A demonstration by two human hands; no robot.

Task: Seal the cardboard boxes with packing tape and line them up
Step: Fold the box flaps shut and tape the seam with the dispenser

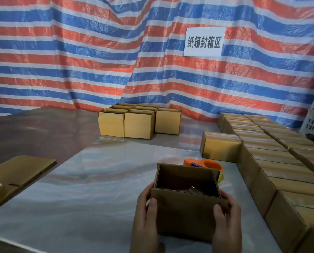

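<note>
Left hand [145,216], right hand [227,220] round open box [185,214]; dispenser [204,164] behind

One sign, in Chinese characters.
A white sheet [204,42] is fixed to the red, blue and white striped tarp [79,52], up and right of centre. It carries five bold black characters in a single row, 纸箱封箱区, and the last stands close to the sheet's right edge.

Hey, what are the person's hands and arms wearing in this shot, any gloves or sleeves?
Both the left hand and right hand are bare: no gloves, rings or watch show. No sleeve reaches the wrists in view.
</note>
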